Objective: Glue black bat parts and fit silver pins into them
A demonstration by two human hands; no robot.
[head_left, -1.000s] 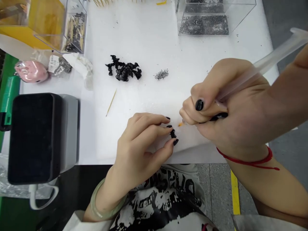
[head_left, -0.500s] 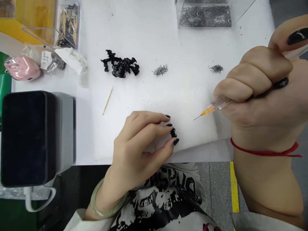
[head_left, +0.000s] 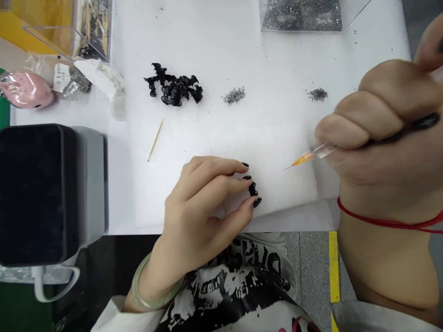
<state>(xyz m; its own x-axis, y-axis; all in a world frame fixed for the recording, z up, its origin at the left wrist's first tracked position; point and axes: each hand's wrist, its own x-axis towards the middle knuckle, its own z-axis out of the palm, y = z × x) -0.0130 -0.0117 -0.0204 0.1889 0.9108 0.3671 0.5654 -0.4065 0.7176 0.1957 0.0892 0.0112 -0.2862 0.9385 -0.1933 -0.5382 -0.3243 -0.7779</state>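
Observation:
Between the thumb and fingertips of my left hand [head_left: 207,207] is a small black part [head_left: 253,188] with little loops along one side. That hand is closed on it, just over the white foam sheet [head_left: 284,193]. My right hand [head_left: 384,120] is wrapped around a syringe [head_left: 323,150], whose orange needle hub and thin needle point down to the left, apart from the black part. The syringe's upper end is mostly hidden by the fist. Beyond my hands lie a heap of black parts [head_left: 176,87] and two small piles of tiny metal pieces, one left [head_left: 234,95] and one right [head_left: 317,94].
A clear box [head_left: 301,16] of tiny dark pieces stands at the back. At left are a black-fronted device [head_left: 32,193] with a white cable, a pink wrapped item [head_left: 27,90], crumpled tissue [head_left: 104,80] and a clear bin [head_left: 93,32] of sticks. A toothpick [head_left: 155,140] lies on the foam.
The view has shifted slightly. My right hand with the syringe appears a little further right, its needle still apart from the black part. My left hand keeps the same pinch.

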